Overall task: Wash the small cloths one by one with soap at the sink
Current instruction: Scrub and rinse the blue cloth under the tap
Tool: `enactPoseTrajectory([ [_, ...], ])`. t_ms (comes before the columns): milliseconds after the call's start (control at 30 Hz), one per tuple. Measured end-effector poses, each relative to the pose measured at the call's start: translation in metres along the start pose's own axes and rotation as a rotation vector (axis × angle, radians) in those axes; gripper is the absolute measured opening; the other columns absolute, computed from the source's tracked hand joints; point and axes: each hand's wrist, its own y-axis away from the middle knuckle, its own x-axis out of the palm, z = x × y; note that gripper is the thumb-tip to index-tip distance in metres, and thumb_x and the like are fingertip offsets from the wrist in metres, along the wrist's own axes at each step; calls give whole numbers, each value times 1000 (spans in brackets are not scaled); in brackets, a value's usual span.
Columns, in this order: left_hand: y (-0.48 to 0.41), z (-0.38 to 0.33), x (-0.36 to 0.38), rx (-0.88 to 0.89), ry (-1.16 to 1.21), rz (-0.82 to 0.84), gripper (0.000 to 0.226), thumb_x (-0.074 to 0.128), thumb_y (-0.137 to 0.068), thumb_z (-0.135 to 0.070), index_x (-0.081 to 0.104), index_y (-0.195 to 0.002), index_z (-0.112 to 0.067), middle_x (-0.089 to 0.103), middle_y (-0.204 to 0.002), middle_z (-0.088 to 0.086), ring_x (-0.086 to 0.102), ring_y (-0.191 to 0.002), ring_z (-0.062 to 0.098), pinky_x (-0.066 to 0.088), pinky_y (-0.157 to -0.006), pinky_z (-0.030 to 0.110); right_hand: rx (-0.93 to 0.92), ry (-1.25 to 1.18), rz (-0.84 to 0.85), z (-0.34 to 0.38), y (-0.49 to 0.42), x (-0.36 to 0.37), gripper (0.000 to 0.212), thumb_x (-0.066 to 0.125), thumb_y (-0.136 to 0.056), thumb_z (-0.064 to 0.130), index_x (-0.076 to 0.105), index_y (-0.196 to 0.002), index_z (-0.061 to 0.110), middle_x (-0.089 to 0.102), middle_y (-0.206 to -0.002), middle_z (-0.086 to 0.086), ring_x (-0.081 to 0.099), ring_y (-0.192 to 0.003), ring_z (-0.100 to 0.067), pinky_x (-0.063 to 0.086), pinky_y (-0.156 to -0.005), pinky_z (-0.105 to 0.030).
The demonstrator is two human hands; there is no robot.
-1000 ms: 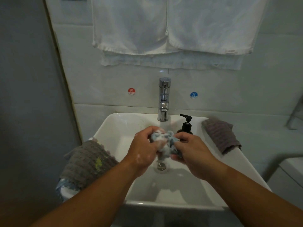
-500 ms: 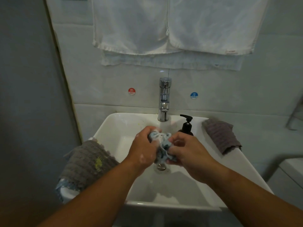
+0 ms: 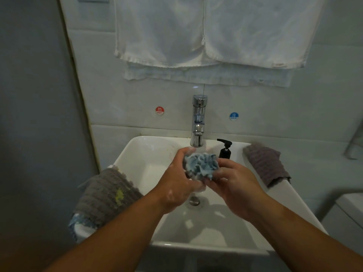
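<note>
1. Open room: my left hand and right hand meet over the middle of the white sink, below the tap and above the drain. The basin floor toward the near rim lies bare.
2. Edges: a black soap pump bottle stands on the back rim, just behind my right fingers. A grey cloth hangs over the left rim and a purplish-grey cloth over the right. A grey wall closes in just left of the sink.
3. Grip: the fingers and thumbs of both hands are curled round the small blue cloth, bunched between them and held clear of the basin.
4. Materials: the blue cloth is fluffy and crumpled into folds. Both rim cloths are ribbed, the left one bearing a yellow-green mark. The basin is smooth and glossy, the tap a polished chrome cylinder. White lather dots my left hand and wrist.
5. Wall: white towels hang above the tap, which is flanked by a red HOT sticker and a blue COLD sticker.
6. Hidden: several fingertips lie buried in the cloth. My left hand partly covers the drain. I cannot tell whether water runs. The towels are cut off at the top, and both forearms run out of the picture below.
</note>
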Motion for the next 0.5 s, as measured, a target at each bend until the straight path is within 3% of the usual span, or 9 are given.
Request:
enactPoseTrajectory([
  [67, -1, 1, 0, -7, 25, -6, 96, 84, -72, 11, 34, -141, -34, 57, -129, 0, 64, -117, 23, 60, -93, 44, -57, 251, 11, 4, 1, -2, 26, 55, -93, -10, 68, -108, 6, 76, -102, -13, 76, -88, -27, 60, -73, -34],
  [167, -2, 1, 1, -15, 10, -46, 79, 77, -81, 9, 34, -134, -30, 60, -121, -4, 66, -111, 18, 61, -90, 37, -165, 546, -17, 14, -4, -8, 22, 62, -91, -3, 69, -101, 15, 76, -97, -8, 74, -86, -27, 59, -69, -37],
  [267, -3, 2, 0, -3, 12, -83, 55, 74, -87, 4, 47, -124, -26, 64, -116, -4, 68, -104, 16, 61, -78, 28, -127, 508, 93, 21, -9, -15, 47, 62, -87, -9, 66, -117, 27, 66, -118, -9, 71, -99, -30, 62, -73, -39],
  [333, -5, 4, -1, 11, 14, -94, 41, 72, -91, -2, 56, -122, -23, 66, -120, 0, 70, -105, 19, 62, -79, 30, -72, 377, 222, 21, -8, -17, 59, 58, -88, -15, 64, -128, 28, 63, -125, -10, 72, -101, -30, 60, -75, -34],
  [400, -6, 4, -1, -5, 74, -122, 31, 67, -96, -6, 62, -122, -20, 67, -122, 6, 71, -106, 23, 63, -83, 36, -112, 401, 289, 17, -7, -18, 55, 60, -90, -13, 65, -129, 27, 67, -126, -8, 72, -103, -25, 59, -76, -30],
  [500, -6, 4, 0, 10, 61, -147, 25, 65, -99, -14, 64, -123, -22, 70, -121, 6, 72, -105, 21, 63, -86, 38, -248, 602, 240, 12, -5, -16, 42, 69, -91, 1, 67, -121, 29, 70, -117, -4, 72, -101, -19, 61, -76, -30],
])
